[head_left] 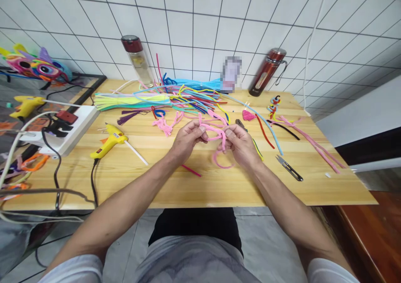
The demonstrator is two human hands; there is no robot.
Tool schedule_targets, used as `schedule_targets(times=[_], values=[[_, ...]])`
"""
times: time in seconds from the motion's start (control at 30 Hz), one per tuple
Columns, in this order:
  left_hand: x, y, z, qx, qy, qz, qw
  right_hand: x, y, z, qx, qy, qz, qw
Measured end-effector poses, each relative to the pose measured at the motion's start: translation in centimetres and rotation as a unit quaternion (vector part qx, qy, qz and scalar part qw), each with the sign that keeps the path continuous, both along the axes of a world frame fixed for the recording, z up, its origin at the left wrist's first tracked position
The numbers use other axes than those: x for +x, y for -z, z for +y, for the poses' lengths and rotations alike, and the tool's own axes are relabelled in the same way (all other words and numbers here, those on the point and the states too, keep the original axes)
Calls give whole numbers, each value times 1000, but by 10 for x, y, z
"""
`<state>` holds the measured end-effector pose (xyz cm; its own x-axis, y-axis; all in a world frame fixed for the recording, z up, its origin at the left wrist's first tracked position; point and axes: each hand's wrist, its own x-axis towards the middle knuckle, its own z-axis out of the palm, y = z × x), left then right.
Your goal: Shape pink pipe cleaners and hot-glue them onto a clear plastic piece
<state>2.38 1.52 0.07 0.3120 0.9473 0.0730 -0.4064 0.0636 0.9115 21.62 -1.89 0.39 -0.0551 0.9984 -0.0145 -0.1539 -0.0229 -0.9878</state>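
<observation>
A bent pink pipe cleaner [214, 133] forms a loop between my two hands, just above the wooden table. My left hand [188, 140] pinches its left side with thumb and fingers. On the other side my right hand [240, 143] grips it, and a curled pink end hangs below. Behind the hands lie more pink pipe cleaners [216, 117]. To the left is a twisted pink pipe-cleaner shape [166, 123]. Dark-handled pliers [241, 125] lie close to my right hand, partly hidden by it.
A yellow glue gun [108, 143] lies left, near a white power strip [67, 130]. Bundled pipe cleaners [134, 101] spread along the back, with a glass bottle [138, 59] and a red-brown flask [267, 72]. Thread snips [290, 168] rest at right. The table's front edge [206, 207] is near my body.
</observation>
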Motion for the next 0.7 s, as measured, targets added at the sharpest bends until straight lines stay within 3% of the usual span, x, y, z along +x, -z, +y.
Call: schedule_targets(times=[0.3,0.5,0.7], values=[[-9,-8,3,-26,0,-13,1000,10,-8,3,5,52,-51,997],[-13,-3,6,57,-14,131,990,16,-7,7,7,36,-115,993],[-14,-2,6,107,17,154,982,20,0,10,23,20,-182,983]])
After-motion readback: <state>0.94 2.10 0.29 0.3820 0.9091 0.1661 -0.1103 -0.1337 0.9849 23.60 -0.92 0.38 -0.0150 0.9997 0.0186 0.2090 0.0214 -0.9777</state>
